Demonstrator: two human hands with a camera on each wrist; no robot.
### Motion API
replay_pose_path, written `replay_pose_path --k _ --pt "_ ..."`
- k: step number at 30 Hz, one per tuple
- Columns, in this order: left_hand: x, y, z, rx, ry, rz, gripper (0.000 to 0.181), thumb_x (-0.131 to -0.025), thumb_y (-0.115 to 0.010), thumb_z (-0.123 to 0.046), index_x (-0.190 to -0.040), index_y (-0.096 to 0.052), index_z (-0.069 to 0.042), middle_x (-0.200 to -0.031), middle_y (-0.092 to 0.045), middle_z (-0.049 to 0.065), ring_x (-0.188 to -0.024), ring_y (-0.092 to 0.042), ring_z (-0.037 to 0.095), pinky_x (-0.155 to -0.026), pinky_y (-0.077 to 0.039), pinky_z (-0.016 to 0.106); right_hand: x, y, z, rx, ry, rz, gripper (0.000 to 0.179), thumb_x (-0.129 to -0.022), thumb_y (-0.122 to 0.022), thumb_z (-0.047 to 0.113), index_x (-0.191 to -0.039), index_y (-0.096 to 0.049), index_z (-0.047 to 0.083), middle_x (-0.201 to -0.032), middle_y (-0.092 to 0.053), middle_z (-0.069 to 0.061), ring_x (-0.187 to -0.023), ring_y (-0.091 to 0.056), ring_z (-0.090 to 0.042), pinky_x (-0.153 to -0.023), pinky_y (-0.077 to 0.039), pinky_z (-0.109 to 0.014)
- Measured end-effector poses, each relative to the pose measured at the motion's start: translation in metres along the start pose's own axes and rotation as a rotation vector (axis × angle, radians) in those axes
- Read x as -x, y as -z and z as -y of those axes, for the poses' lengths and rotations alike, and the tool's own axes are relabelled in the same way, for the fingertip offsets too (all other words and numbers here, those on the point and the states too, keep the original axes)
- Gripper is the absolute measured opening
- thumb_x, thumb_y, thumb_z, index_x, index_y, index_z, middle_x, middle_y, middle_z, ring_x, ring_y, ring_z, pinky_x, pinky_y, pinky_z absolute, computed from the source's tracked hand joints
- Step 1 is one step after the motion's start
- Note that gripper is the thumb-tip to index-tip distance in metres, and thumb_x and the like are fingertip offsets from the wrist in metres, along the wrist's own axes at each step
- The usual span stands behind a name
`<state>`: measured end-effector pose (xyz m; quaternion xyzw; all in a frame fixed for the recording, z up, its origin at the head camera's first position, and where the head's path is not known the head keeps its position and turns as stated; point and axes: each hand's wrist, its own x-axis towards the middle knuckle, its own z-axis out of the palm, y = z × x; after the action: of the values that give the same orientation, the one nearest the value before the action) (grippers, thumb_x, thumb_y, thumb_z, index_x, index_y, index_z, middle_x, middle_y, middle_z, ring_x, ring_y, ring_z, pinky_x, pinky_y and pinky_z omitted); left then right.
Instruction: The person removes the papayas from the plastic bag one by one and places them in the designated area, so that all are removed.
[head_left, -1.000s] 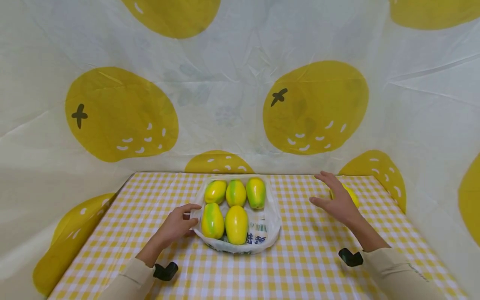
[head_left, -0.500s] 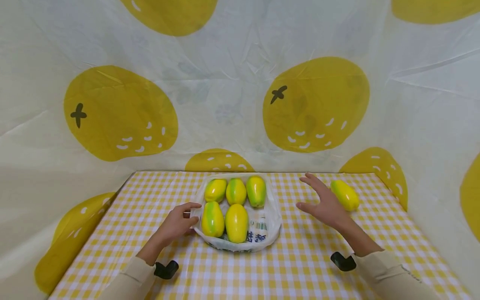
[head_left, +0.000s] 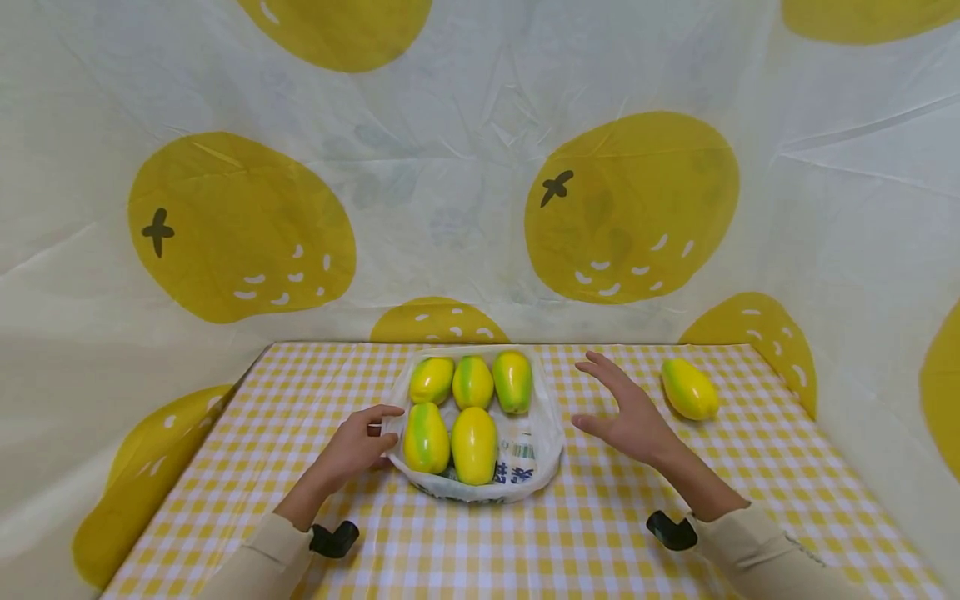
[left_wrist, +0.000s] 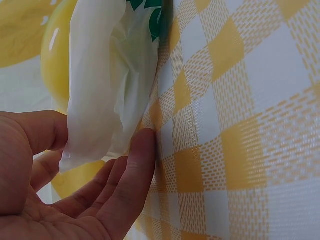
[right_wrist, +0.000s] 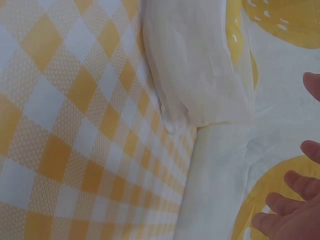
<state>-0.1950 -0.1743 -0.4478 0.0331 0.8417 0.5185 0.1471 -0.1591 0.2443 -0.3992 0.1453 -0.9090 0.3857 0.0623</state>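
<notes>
A white plastic bag [head_left: 551, 450], its mouth spread wide, stands in the middle of the table. Several yellow-green papayas [head_left: 474, 446] lie inside it, and printed characters show on its floor. At its left side my left hand [head_left: 360, 442] holds the rim, with the bag's wall [left_wrist: 95, 90] between thumb and fingers in the left wrist view; the thumb tip is hidden behind the plastic. My right hand [head_left: 630, 421] hovers right of the bag, fingers spread and holding nothing. Farther right, one papaya [head_left: 690, 389] lies on the cloth.
A yellow-and-white checked tablecloth [head_left: 600, 533] covers the table. Behind it and along both sides hangs a pale curtain [head_left: 442, 217] printed with big yellow fruit. A dark wrist mount [head_left: 671, 531] sits at my right cuff, and another mount [head_left: 334, 539] at the left.
My right hand has moved left, away from the loose papaya and toward the bag, which uncovers that papaya. The left hand stays at the bag's rim.
</notes>
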Motion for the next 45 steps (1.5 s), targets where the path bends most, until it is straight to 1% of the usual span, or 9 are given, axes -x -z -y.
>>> replay_pose_path --k 9,13,18,26,34,40,45 --pt "0.001 -0.001 0.001 0.003 0.0 0.002 0.043 -0.1 -0.062 -0.005 -0.142 -0.061 -0.007 -0.144 -0.054 0.024 -0.106 -0.064 0.027 -0.074 -0.065 0.039 -0.001 -0.01 0.003 0.019 0.05 0.007 0.07 -0.091 -0.077 0.02 -0.153 -0.047 0.004 -0.168 -0.031 -0.023 -0.153 -0.029 -0.052 -0.114 -0.03 -0.078" --pt "0.002 -0.001 0.002 0.007 -0.001 0.004 0.043 -0.1 -0.062 -0.006 -0.143 -0.061 -0.007 -0.142 -0.055 0.024 -0.103 -0.063 0.026 -0.075 -0.065 0.039 0.0 -0.012 0.004 0.008 0.047 0.017 0.07 -0.091 -0.078 0.019 -0.153 -0.047 0.004 -0.168 -0.031 -0.023 -0.153 -0.028 -0.052 -0.113 -0.031 -0.078" --pt "0.001 0.0 0.003 0.01 0.001 0.006 0.043 -0.1 -0.063 -0.007 -0.143 -0.06 -0.008 -0.143 -0.055 0.024 -0.104 -0.063 0.026 -0.075 -0.065 0.039 0.001 -0.015 0.007 -0.005 0.036 0.034 0.071 -0.092 -0.077 0.021 -0.154 -0.047 0.006 -0.168 -0.032 -0.022 -0.153 -0.029 -0.051 -0.114 -0.031 -0.077" --pt "0.001 0.0 0.005 0.008 -0.008 0.01 0.044 -0.1 -0.062 -0.007 -0.144 -0.06 -0.008 -0.149 -0.051 0.026 -0.113 -0.062 0.029 -0.076 -0.065 0.039 0.002 -0.023 0.012 -0.031 0.062 0.044 0.071 -0.093 -0.078 0.028 -0.154 -0.048 0.009 -0.167 -0.034 -0.021 -0.153 -0.032 -0.049 -0.113 -0.035 -0.074" --pt "0.0 0.001 0.005 0.016 -0.011 0.011 0.043 -0.1 -0.062 -0.007 -0.143 -0.06 -0.008 -0.145 -0.053 0.025 -0.107 -0.062 0.027 -0.076 -0.065 0.039 0.001 -0.034 0.017 -0.039 0.075 0.062 0.073 -0.092 -0.078 0.033 -0.154 -0.048 0.009 -0.168 -0.035 -0.018 -0.153 -0.033 -0.049 -0.113 -0.035 -0.074" --pt "0.0 0.001 0.004 0.016 -0.014 0.009 0.043 -0.1 -0.062 -0.007 -0.143 -0.061 -0.007 -0.142 -0.055 0.024 -0.105 -0.062 0.026 -0.076 -0.065 0.039 0.0 -0.042 0.022 -0.047 0.056 0.096 0.074 -0.093 -0.077 0.034 -0.156 -0.046 0.009 -0.168 -0.034 -0.017 -0.154 -0.031 -0.048 -0.116 -0.032 -0.074" --pt "0.0 0.001 0.003 0.016 -0.015 0.007 0.043 -0.1 -0.062 -0.007 -0.142 -0.061 -0.007 -0.138 -0.057 0.024 -0.101 -0.063 0.025 -0.075 -0.065 0.039 -0.001 -0.048 0.025 -0.052 0.071 0.101 0.076 -0.092 -0.077 0.037 -0.156 -0.046 0.01 -0.168 -0.035 -0.017 -0.154 -0.033 -0.047 -0.116 -0.034 -0.073"
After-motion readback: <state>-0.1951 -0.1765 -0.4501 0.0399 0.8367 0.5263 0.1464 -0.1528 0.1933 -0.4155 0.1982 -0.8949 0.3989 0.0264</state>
